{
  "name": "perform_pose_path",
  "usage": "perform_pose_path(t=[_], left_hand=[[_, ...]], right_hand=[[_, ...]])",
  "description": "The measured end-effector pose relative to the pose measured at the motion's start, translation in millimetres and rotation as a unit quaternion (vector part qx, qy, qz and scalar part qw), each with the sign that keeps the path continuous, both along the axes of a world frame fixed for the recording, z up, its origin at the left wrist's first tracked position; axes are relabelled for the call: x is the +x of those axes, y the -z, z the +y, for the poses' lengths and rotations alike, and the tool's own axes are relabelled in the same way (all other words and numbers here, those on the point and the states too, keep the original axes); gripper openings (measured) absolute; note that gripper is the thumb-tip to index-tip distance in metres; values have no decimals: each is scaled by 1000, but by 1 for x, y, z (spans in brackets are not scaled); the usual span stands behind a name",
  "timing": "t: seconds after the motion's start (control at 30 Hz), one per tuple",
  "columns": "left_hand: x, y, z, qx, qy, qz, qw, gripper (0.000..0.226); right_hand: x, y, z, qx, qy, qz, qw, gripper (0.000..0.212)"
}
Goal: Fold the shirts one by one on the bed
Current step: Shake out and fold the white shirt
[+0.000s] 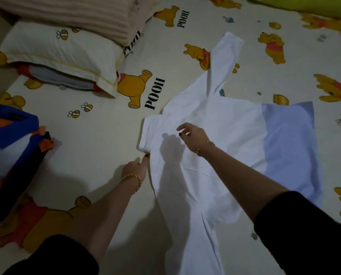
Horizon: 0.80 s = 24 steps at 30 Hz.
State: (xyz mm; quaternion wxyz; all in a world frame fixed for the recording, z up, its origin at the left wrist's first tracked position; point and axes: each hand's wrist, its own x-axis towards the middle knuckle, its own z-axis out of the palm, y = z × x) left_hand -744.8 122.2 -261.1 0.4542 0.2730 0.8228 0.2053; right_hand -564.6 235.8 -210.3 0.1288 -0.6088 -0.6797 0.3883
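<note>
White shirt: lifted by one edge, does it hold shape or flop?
Likely floppy: the white shirt lies limp and creased on the bed sheet. Probably light, as its folds lie thin and flat. Pushed, it would probably bunch, as its wrinkles suggest.

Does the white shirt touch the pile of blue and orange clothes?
Apart. The head view shows bare bed sheet between the white shirt and the pile.
</note>
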Motion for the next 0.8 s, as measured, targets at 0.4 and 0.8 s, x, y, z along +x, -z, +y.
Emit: perform_pose_path(t=[0.4, 0.8], left_hand=[[22, 38, 68, 112, -90, 105, 984, 39], [-53, 40, 58, 199, -53, 227, 952, 34]], right_hand=[[-60, 49, 105, 31, -145, -169, 974, 73], [-159, 51, 134, 118, -199, -194, 953, 27]])
